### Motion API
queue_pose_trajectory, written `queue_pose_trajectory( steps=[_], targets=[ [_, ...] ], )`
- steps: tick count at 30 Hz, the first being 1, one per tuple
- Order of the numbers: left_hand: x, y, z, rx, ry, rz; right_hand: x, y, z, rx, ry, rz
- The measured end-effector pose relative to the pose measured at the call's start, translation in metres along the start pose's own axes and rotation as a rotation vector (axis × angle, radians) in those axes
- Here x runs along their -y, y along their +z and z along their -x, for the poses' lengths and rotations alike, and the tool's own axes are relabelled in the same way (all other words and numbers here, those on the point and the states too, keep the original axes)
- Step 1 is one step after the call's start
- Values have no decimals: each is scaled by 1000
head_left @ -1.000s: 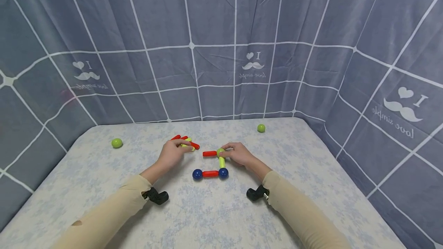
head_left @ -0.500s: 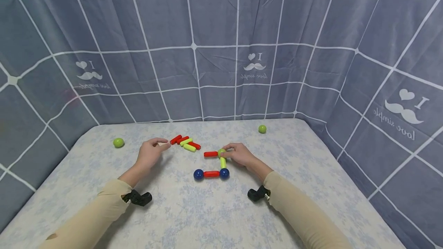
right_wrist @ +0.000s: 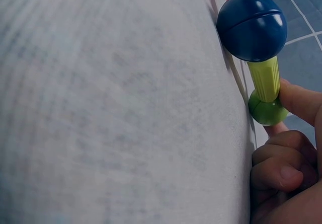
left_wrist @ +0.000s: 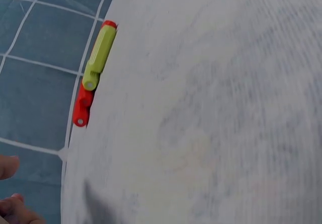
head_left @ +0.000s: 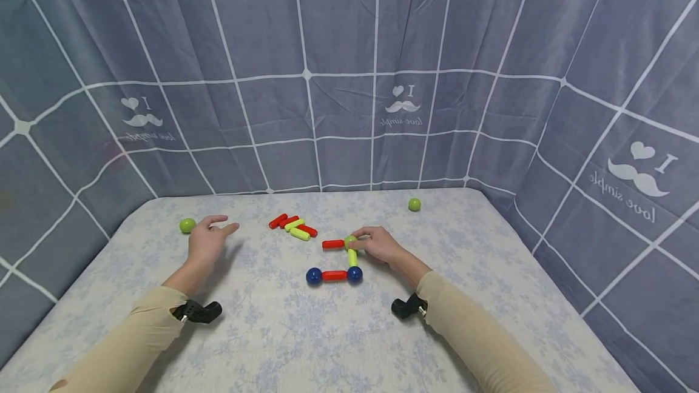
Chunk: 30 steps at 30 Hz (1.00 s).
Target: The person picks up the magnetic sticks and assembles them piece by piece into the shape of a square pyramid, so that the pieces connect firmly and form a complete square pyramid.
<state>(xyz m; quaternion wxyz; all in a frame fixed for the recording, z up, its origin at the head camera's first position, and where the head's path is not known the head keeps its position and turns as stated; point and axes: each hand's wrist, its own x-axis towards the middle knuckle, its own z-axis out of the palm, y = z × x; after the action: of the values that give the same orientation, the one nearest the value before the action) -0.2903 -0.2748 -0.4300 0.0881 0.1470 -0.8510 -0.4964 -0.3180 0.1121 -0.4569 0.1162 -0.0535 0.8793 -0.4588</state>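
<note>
A glossy green ball (head_left: 187, 225), without long axis, is seen on the pale, cloth-covered worktop (head_left: 284, 338), just left of the left hand (head_left: 206, 242), the nearer of 2, its fingers parted and empty; by the right hand (head_left: 380, 244), a glossy green corner ball (right_wrist: 265, 110) is pinched.

Left of the held green ball (right_wrist: 265, 114) lies a short red rod (head_left: 332, 244); before that ball, a ribbed yellow rod (head_left: 352, 258), then a blue ball (head_left: 355, 275).

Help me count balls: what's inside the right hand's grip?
The right hand pinches a green ball joined to a yellow rod. The hand covers part of the ball; anything deeper in its palm is hidden.
</note>
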Motion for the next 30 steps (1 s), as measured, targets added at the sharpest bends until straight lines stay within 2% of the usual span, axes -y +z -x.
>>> queue_pose_trajectory(
  steps=[5,11,20,25,30],
  targets=[
    [7,-11,-6,-50,-14,-1,1,-1,1,0,-6,9],
    [12,-23,-10,-135,-64,0,1,-2,1,-3,-3,1],
    [25,-38,-20,-212,-132,0,1,-3,0,-2,-4,0],
    [29,-43,-22,-222,-194,9,-1,-1,0,9,-15,4],
    [33,-43,-27,-216,-222,20,-2,0,0,-2,-15,16]
  ],
)
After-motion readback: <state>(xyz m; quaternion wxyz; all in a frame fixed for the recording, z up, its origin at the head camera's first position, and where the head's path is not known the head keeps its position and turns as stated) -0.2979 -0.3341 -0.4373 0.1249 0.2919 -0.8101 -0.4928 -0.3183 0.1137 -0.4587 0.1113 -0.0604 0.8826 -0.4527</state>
